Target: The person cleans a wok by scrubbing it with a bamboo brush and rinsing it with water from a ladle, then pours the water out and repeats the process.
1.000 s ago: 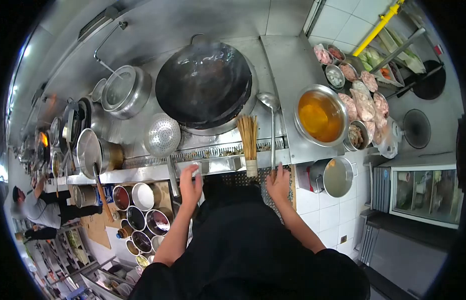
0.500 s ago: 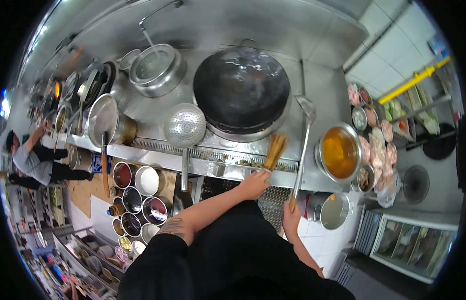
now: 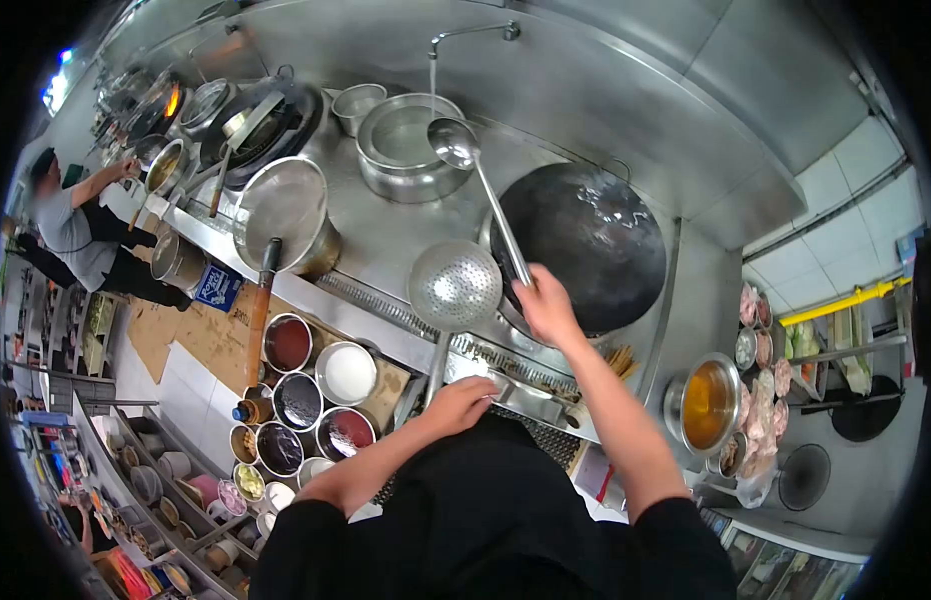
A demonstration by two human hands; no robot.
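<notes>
My right hand (image 3: pixel 548 308) is closed round the handle of a long steel ladle (image 3: pixel 501 215). The ladle's bowl lies at the rim of a steel pot (image 3: pixel 416 180), beside a thin stream from the tap (image 3: pixel 476 32). Under my right hand and to its right sits a dark wok (image 3: pixel 596 250) with wet glints inside. My left hand (image 3: pixel 458 408) is at the stove's front edge, fingers curled together, by the handle of a perforated skimmer (image 3: pixel 456 286). Whether it holds anything is hidden. A bamboo brush (image 3: pixel 620 362) shows partly behind my right forearm.
To the right stands a bowl of amber liquid (image 3: pixel 710 405). A strainer over a pot (image 3: pixel 283 212) is at the left, with a wooden handle sticking out. Below it are several sauce containers (image 3: pixel 346 373). A co-worker (image 3: pixel 76 235) stands at the far left by a flame.
My right hand has carried the ladle from the wok's right side across to the tap and pot. My left hand has let go of the bamboo brush and moved left. The view has turned left.
</notes>
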